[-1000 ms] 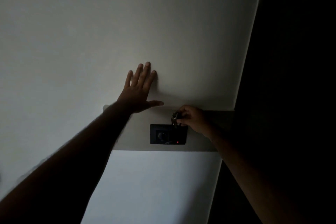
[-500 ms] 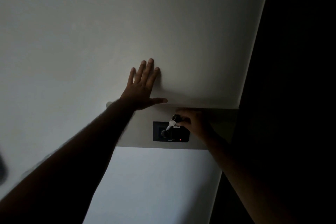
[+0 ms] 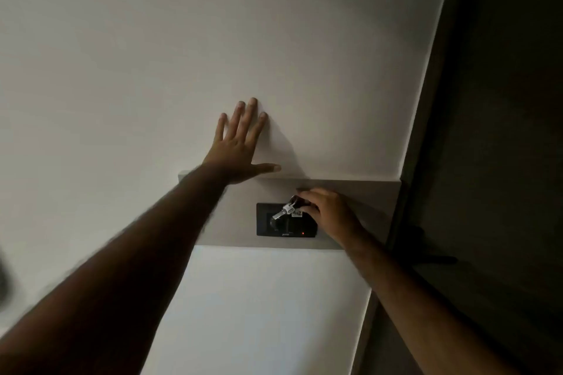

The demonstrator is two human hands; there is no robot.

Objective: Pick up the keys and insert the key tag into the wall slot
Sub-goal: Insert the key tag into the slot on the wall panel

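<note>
A black wall panel with a small red light sits on a grey strip of the wall. My right hand is pressed against the panel's upper right part, fingers closed on the key tag, a dark tag with a white label. A silver key hangs from the ring and slants down-left across the panel. The slot itself is hidden behind my fingers and the tag. My left hand lies flat on the white wall above and left of the panel, fingers spread, holding nothing.
The grey strip runs across the white wall. A dark door or frame fills the right side, with a dark handle jutting out beside the panel. The room is dim.
My right hand has come down from above the panel onto it, and the key now swings out to the left. My left hand stays flat on the wall.
</note>
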